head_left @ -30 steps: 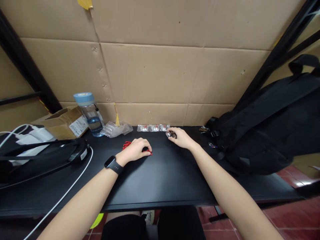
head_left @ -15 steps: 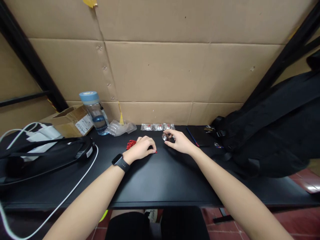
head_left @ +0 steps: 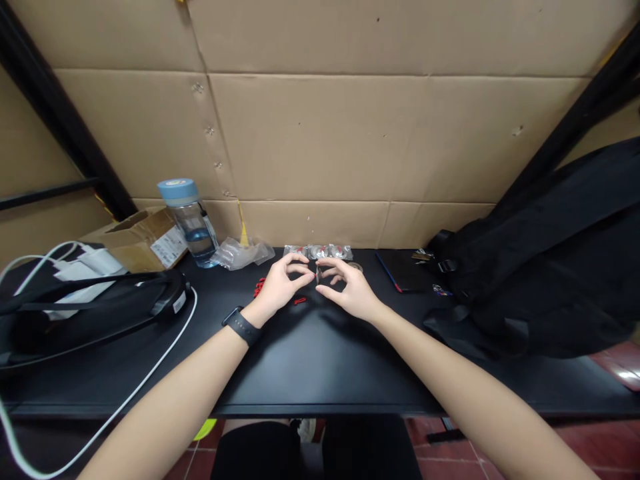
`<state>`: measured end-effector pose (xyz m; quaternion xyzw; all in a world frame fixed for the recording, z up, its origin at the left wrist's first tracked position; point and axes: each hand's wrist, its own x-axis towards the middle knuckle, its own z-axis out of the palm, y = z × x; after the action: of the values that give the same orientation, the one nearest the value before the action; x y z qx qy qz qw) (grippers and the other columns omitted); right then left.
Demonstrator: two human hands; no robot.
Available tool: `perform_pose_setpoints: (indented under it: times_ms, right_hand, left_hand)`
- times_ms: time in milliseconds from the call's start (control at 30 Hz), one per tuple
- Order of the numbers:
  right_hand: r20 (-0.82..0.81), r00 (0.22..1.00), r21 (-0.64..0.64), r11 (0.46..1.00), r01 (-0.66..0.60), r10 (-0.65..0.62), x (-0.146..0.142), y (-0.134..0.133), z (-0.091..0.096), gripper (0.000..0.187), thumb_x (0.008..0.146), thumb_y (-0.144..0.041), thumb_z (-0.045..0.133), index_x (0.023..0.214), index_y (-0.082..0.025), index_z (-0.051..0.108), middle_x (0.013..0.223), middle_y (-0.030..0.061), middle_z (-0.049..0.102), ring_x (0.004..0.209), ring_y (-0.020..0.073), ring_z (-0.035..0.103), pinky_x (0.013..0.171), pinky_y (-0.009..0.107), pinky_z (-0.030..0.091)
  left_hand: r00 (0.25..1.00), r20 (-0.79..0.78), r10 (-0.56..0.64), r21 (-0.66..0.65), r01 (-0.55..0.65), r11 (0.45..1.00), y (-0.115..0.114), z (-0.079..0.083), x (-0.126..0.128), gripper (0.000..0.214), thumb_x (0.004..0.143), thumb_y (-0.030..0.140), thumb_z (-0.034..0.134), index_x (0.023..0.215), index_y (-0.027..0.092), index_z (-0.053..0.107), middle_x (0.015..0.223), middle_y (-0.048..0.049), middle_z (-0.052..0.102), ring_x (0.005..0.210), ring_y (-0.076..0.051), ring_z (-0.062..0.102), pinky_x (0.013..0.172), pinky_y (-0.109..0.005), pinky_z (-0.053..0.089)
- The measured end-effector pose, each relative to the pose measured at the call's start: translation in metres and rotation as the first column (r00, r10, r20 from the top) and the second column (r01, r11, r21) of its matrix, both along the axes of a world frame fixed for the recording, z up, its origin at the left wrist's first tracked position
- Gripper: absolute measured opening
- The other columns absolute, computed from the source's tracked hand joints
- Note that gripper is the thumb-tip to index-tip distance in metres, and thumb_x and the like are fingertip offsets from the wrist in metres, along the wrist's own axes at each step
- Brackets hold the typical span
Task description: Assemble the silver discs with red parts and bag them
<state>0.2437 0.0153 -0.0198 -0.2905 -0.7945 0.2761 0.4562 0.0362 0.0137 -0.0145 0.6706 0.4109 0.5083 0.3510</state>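
Note:
My right hand [head_left: 353, 290] pinches a thin, round, shiny disc [head_left: 319, 274] between thumb and fingers, turned edge-on above the black table. My left hand [head_left: 280, 283] is closed in a pinch right beside the disc. A red fleck shows at its fingertips; what it belongs to is too small to make out. Below the left hand a small red cord loop [head_left: 300, 301] lies on the table. A pile of red cords [head_left: 259, 287] sits behind the left hand, partly hidden by it. Behind my right fingers a round, ring-edged item [head_left: 356, 266] is mostly covered.
Small clear packets [head_left: 318, 252] line the foot of the cardboard wall. To the left are a crumpled plastic bag [head_left: 243, 253], a water bottle [head_left: 193, 227], an open carton [head_left: 145, 240] and a black case [head_left: 100, 313]. At right lie a dark flat pad [head_left: 404, 272] and a black backpack [head_left: 545, 267].
My left hand has risen off the table toward the disc, uncovering the red cord loop. My right hand has shifted slightly left and turned the disc edge-on.

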Motion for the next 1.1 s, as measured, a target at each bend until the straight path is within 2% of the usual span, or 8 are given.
perform_pose_setpoints:
  times_ms: [167, 333, 500, 667, 767, 867, 967, 1100]
  right_hand:
    - [0.005, 0.999, 0.137, 0.99, 0.042, -0.043, -0.005, -0.005, 0.0, 0.05, 0.084, -0.026, 0.073, 0.131, -0.026, 0.058, 0.124, 0.0087, 0.069, 0.1, 0.0222, 0.07, 0.078, 0.035, 0.056]
    - [0.021, 0.999, 0.224, 0.974, 0.028, -0.034, -0.003, -0.003, 0.0, 0.046, 0.085, -0.028, 0.075, 0.129, -0.027, 0.062, 0.127, 0.008, 0.069, 0.102, 0.0218, 0.069, 0.079, 0.035, 0.057]
    - [0.006, 0.999, 0.207, 0.978, 0.034, -0.036, -0.004, -0.003, 0.001, 0.043, 0.086, -0.029, 0.075, 0.127, -0.027, 0.063, 0.129, 0.0069, 0.069, 0.105, 0.0217, 0.069, 0.079, 0.034, 0.057]
    - [0.005, 0.997, 0.197, 0.978, 0.068, -0.071, -0.005, -0.005, 0.002, 0.043, 0.086, -0.033, 0.076, 0.126, -0.027, 0.062, 0.125, 0.0068, 0.071, 0.1, 0.021, 0.07, 0.078, 0.034, 0.056]
    - [0.001, 0.995, 0.164, 0.982, 0.098, -0.099, -0.006, -0.004, 0.0, 0.042, 0.085, -0.037, 0.077, 0.123, -0.027, 0.063, 0.119, 0.0065, 0.073, 0.098, 0.0213, 0.07, 0.077, 0.034, 0.056]
    - [-0.01, 0.995, 0.1, 0.99, 0.101, -0.101, -0.008, -0.002, -0.003, 0.043, 0.083, -0.04, 0.078, 0.121, -0.027, 0.062, 0.114, 0.0062, 0.074, 0.096, 0.0218, 0.071, 0.076, 0.034, 0.055]
    - [-0.046, 0.996, 0.009, 0.997, 0.076, -0.075, -0.009, -0.001, -0.004, 0.043, 0.082, -0.042, 0.078, 0.118, -0.026, 0.061, 0.114, 0.0069, 0.073, 0.096, 0.0226, 0.071, 0.076, 0.035, 0.055]
    - [-0.116, 0.993, -0.109, 0.994, 0.024, -0.037, -0.01, -0.002, -0.004, 0.042, 0.081, -0.045, 0.076, 0.112, -0.025, 0.057, 0.118, 0.0088, 0.072, 0.091, 0.0209, 0.071, 0.072, 0.033, 0.055]
  left_hand:
    - [0.999, 0.026, -0.047, 0.018, 0.047, 0.999, 0.001, -0.004, 0.003, 0.036, 0.078, 0.026, 0.078, 0.107, 0.021, 0.057, 0.085, -0.0008, 0.072, 0.088, -0.019, 0.073, 0.091, -0.034, 0.053]
    - [0.998, 0.04, -0.057, 0.051, 0.055, 0.997, -0.003, 0.001, 0.005, 0.033, 0.082, 0.028, 0.076, 0.106, 0.021, 0.054, 0.089, -0.0018, 0.071, 0.092, -0.019, 0.072, 0.092, -0.032, 0.051]
    - [0.979, 0.176, -0.097, -0.077, 0.112, 0.991, -0.009, 0.006, 0.008, 0.039, 0.079, 0.029, 0.079, 0.107, 0.022, 0.052, 0.087, -0.0012, 0.072, 0.089, -0.018, 0.072, 0.084, -0.029, 0.052]
    - [0.943, 0.303, -0.14, -0.161, 0.196, 0.967, -0.009, 0.0, 0.01, 0.043, 0.079, 0.029, 0.079, 0.11, 0.022, 0.05, 0.087, -0.0006, 0.071, 0.084, -0.016, 0.07, 0.078, -0.026, 0.051]
    - [0.973, 0.203, -0.112, -0.086, 0.131, 0.988, -0.008, 0.0, 0.01, 0.04, 0.078, 0.026, 0.078, 0.108, 0.022, 0.051, 0.091, -0.0011, 0.07, 0.087, -0.017, 0.071, 0.081, -0.028, 0.051]
    - [1.0, -0.014, 0.0, 0.109, 0.002, 0.994, -0.012, 0.004, 0.01, 0.032, 0.081, 0.019, 0.071, 0.107, 0.023, 0.053, 0.098, -0.0021, 0.07, 0.092, -0.018, 0.071, 0.089, -0.032, 0.049]
    - [0.953, -0.238, 0.188, 0.281, -0.118, 0.952, -0.019, 0.009, 0.011, 0.031, 0.082, 0.013, 0.065, 0.108, 0.024, 0.054, 0.101, -0.001, 0.072, 0.099, -0.021, 0.071, 0.098, -0.039, 0.041]
    - [0.871, -0.361, 0.333, 0.393, -0.182, 0.901, -0.025, 0.011, 0.014, 0.029, 0.083, 0.012, 0.064, 0.108, 0.025, 0.056, 0.104, -0.0008, 0.074, 0.102, -0.023, 0.07, 0.097, -0.04, 0.036]
